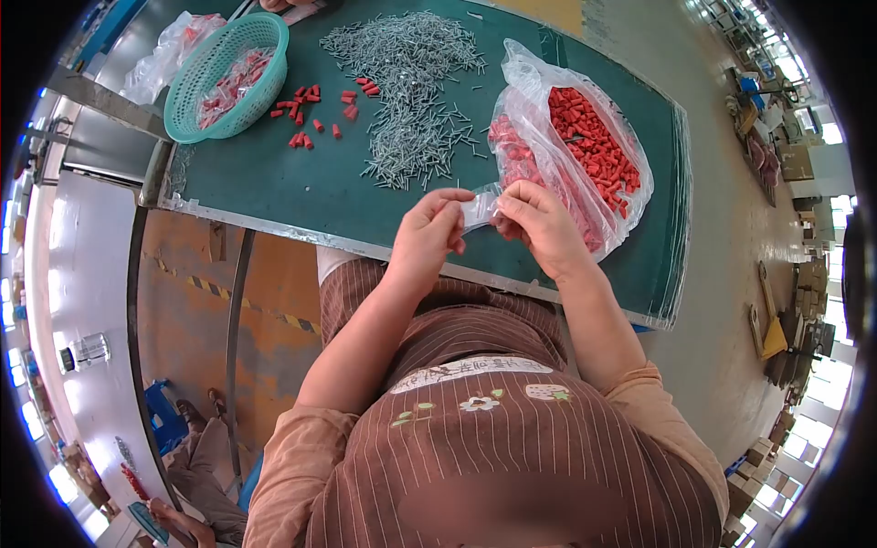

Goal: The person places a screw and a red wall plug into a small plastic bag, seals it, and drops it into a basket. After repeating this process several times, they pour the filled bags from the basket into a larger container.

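Note:
My left hand (429, 233) and my right hand (545, 228) meet above the front edge of the table, each pinching one side of a small clear plastic bag (477, 210). What the little bag contains, if anything, I cannot make out. Just beyond my right hand lies a large clear bag (539, 78), its mouth open on many small red plastic pieces (589, 137). A big pile of grey metal screws or nails (406, 91) spreads across the table beyond my left hand. Several loose red pieces (300, 105) are scattered left of that pile.
On the green tabletop (301, 192), a turquoise basket (187, 96) at far left holds bagged red pieces. Another person's hand (274, 5) shows at the top edge. A seated person's legs (206, 470) are at lower left. A metal post (155, 169) stands by the table's left corner.

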{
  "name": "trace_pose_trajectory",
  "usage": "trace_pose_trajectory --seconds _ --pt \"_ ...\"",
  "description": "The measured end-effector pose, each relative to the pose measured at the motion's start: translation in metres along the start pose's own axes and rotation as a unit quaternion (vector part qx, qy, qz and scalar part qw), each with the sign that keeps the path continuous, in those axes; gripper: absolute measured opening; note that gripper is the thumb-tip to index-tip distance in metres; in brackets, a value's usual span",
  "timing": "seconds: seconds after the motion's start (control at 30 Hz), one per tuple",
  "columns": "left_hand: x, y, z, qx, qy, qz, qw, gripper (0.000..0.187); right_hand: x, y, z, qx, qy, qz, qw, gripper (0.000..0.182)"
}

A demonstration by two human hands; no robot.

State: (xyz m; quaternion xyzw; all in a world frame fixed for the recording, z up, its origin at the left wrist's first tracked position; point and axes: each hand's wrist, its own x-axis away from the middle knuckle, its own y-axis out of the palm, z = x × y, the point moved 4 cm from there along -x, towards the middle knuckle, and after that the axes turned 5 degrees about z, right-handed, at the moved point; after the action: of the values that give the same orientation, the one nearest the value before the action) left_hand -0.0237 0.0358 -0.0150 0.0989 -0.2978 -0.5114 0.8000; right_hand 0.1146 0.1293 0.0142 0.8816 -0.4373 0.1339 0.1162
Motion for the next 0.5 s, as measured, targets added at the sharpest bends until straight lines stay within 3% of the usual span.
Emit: trace_pose_trajectory --seconds 0.17,0.27,0.5 --pt "0.001 -0.012 0.013 -0.155 0.09 0.024 0.983 0.022 0.001 0.003 -0.004 -0.135 0.108 -0.045 0.984 0.012" --pt "0.013 -0.001 0.028 -0.293 0.153 0.014 0.944 0.02 0.002 0.009 -0.003 -0.178 0.145 -0.05 0.972 0.011" --pt "0.013 0.003 0.027 -0.34 0.263 0.016 0.903 0.015 -0.002 0.011 0.007 -0.236 0.179 -0.094 0.95 0.011"
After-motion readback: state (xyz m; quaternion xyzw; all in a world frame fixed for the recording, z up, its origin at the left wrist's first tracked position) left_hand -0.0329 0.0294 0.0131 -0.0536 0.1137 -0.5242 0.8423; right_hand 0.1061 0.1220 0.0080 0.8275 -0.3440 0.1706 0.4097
